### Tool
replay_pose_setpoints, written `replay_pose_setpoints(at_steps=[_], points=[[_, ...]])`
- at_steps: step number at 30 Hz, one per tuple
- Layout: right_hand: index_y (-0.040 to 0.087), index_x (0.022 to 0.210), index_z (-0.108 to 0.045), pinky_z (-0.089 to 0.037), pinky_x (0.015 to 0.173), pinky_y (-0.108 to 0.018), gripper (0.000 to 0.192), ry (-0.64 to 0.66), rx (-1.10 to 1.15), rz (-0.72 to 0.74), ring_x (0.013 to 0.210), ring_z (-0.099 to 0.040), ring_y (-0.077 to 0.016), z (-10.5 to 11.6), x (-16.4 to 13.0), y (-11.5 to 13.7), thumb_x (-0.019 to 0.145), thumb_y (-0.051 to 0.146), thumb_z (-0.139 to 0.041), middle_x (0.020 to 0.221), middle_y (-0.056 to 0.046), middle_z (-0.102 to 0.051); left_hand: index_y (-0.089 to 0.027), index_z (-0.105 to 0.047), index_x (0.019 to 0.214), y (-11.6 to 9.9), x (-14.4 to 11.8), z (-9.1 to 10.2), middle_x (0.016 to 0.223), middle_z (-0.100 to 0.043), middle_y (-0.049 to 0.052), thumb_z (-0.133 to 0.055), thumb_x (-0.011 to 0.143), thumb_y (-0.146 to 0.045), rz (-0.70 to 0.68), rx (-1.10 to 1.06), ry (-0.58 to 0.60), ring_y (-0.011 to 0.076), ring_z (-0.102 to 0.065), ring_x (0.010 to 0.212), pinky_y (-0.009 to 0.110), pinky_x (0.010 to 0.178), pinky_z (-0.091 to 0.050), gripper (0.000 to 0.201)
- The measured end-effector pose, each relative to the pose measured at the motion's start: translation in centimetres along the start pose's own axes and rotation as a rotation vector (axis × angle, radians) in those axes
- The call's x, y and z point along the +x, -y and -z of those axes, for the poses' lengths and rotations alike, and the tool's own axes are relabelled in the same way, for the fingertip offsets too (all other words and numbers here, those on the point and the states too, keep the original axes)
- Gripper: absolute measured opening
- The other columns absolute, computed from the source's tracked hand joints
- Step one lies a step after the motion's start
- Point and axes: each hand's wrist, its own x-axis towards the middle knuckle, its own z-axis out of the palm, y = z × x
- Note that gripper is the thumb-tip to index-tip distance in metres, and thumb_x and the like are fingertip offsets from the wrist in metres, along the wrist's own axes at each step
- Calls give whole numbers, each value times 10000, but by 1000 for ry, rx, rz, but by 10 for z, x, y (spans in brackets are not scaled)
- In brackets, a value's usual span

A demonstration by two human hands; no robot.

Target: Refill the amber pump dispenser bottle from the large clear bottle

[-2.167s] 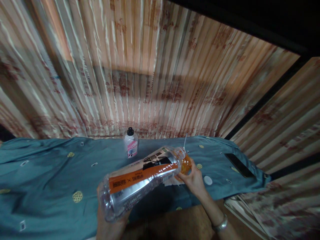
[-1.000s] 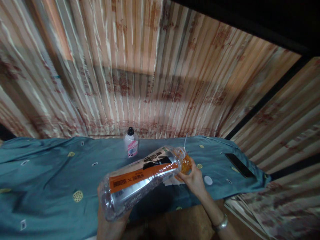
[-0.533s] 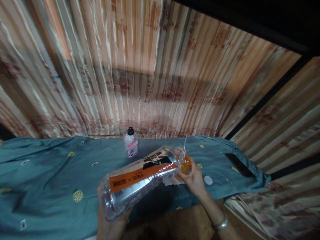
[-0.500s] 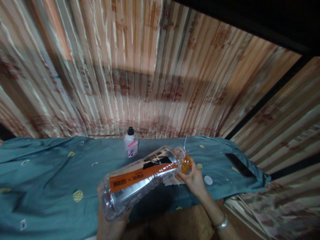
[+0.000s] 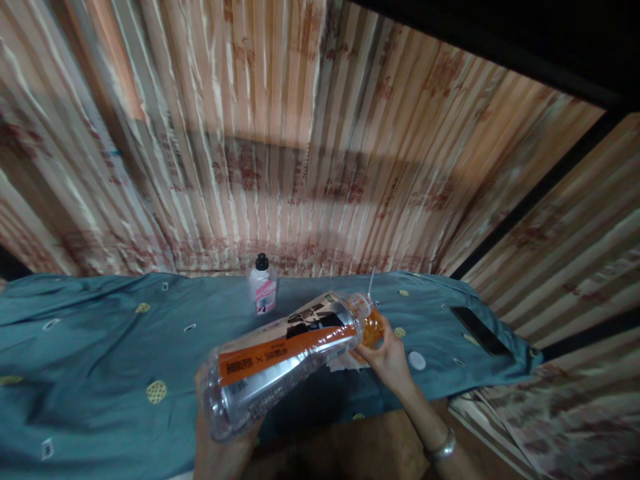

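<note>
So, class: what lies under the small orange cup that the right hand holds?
A white tissue on the teal cloth shows beside the right hand; the orange cup covers the rest.

Dim warm light, blurred stretched edges

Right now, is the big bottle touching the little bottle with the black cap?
Apart. In the head view the big bottle is held tilted above the blue cloth, while the little bottle stands farther back with cloth showing between them.

glossy clear plastic bottle point(image 5: 280, 363), matt teal cloth point(image 5: 90, 353)
</note>
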Motion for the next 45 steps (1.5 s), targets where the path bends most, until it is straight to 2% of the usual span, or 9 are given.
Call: replay_pose_setpoints(at_steps=[6,8,17,21,23,30,34,39,45], points=[[192,1277,-652,-634,984,-535,725,3,-7,8,1078,-794,-379,0,0,0,651,512,-828,1169,-140,-821,-273,-687,1236,8,-2,4,1280,-702,78,-824,693,-600,25,41,-18,394,-673,1226,671,1138,-508,648],[191,1277,-652,-640,975,-525,721,5,-9,11,1069,-797,-373,0,0,0,656,513,-824,1159,-137,-822,-273,-691,1236,8,-1,4,1283,-703,73,-829,673,-602,47,25,24,395,-676,1216,663,1128,-519,666],[186,1315,-639,-615,1019,-550,759,6,-28,8,1114,-783,-382,0,0,-4,661,523,-827,1199,-147,-810,-281,-701,1221,1,-3,3,1293,-698,96,-819,734,-538,16,11,42,392,-678,1224,639,1147,-517,563],[188,1315,-640,-607,1024,-571,757,1,-33,9,1112,-781,-388,-1,0,-6,665,524,-834,1205,-149,-806,-286,-666,1250,-1,-6,-1,1302,-693,81,-819,717,-602,49,1,-62,394,-691,1187,669,1114,-531,639],[193,1305,-644,-612,1015,-562,747,-11,-25,21,1104,-783,-382,-1,0,-6,664,522,-839,1195,-142,-808,-286,-678,1203,-4,-7,-2,1253,-711,73,-842,685,-606,36,10,-41,390,-708,1147,661,1078,-557,631],[199,1313,-650,-625,1001,-536,753,-10,-32,18,1092,-787,-371,-1,-1,-7,661,519,-847,1185,-132,-811,-273,-675,1198,-21,-8,-3,1295,-683,84,-792,757,-572,47,11,-62,377,-663,1231,644,1169,-485,546],[198,1316,-651,-626,999,-532,753,0,-23,15,1086,-790,-364,0,0,-6,661,511,-849,1178,-126,-815,-275,-674,1209,-24,-7,-3,1272,-694,71,-806,726,-587,69,-31,-49,370,-666,1213,616,1180,-483,590],[211,1310,-659,-629,994,-530,747,-12,-20,16,1073,-795,-362,-1,-1,-5,655,511,-857,1178,-116,-820,-313,-685,1182,-27,-7,-3,1262,-696,55,-797,763,-565,66,-25,-65,362,-679,1187,611,1152,-513,501],[219,1304,-662,-636,985,-510,728,-12,-6,29,1069,-798,-351,-1,-1,-3,662,498,-862,1172,-104,-823,-306,-656,1305,-18,-8,-2,1288,-691,61,-824,743,-526,73,-14,-49,377,-699,1159,635,1099,-555,627]])
